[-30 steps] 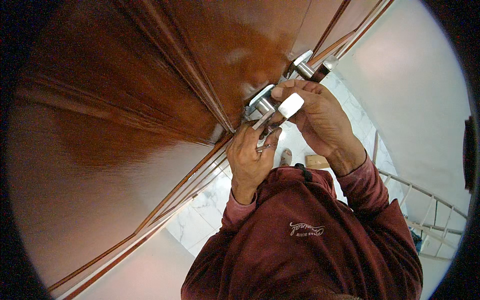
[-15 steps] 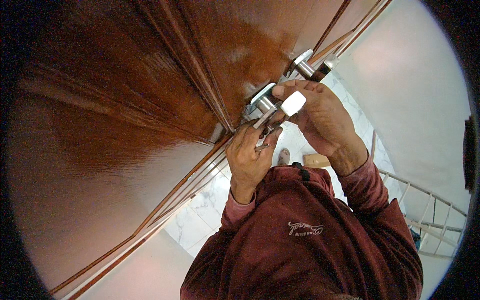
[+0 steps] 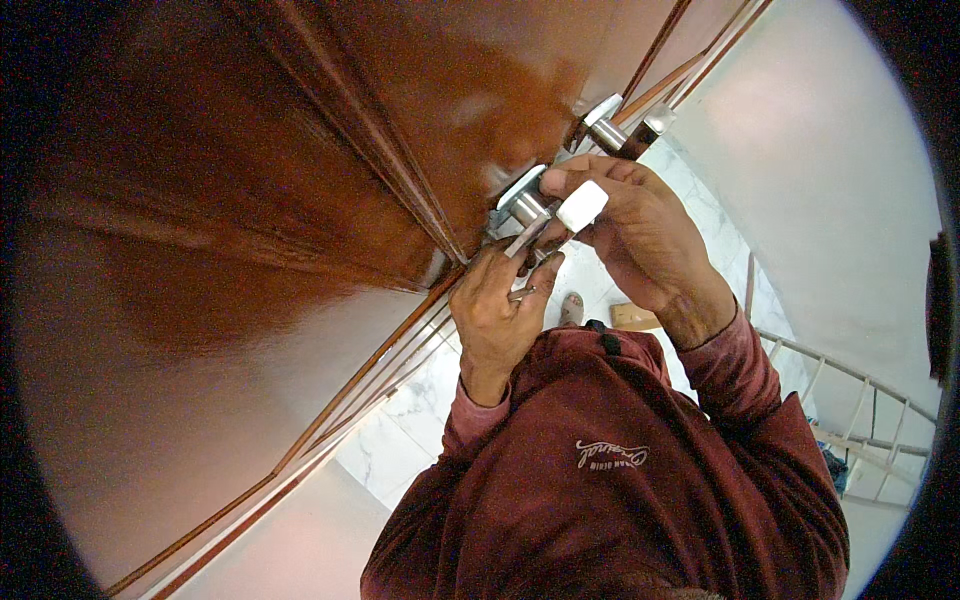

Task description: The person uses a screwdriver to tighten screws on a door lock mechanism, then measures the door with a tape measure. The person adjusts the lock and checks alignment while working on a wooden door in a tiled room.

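A glossy brown wooden door (image 3: pixel 380 150) carries a silver door handle (image 3: pixel 526 205) with a flat plate and a bright, squared lever end. My right hand (image 3: pixel 655 235) is closed at this handle, its thumb against the plate and its fingers curled behind. Just below, my left hand (image 3: pixel 493 315) is closed around a slim metal piece (image 3: pixel 522 240) that points up at the handle's neck. Its exact kind is hidden by my fingers. A second silver handle (image 3: pixel 604 128) sits farther up and right, beyond my right hand.
A pale wall (image 3: pixel 830 150) stands on the right. Below it leans a light metal ladder or rack (image 3: pixel 860 400). White marbled tiles (image 3: pixel 400 445) cover the floor, where a piece of tan board or box (image 3: pixel 633 317) lies near my foot (image 3: pixel 571 308).
The view has shifted very slightly. Both hands stay at the same handle, with almost no visible movement.
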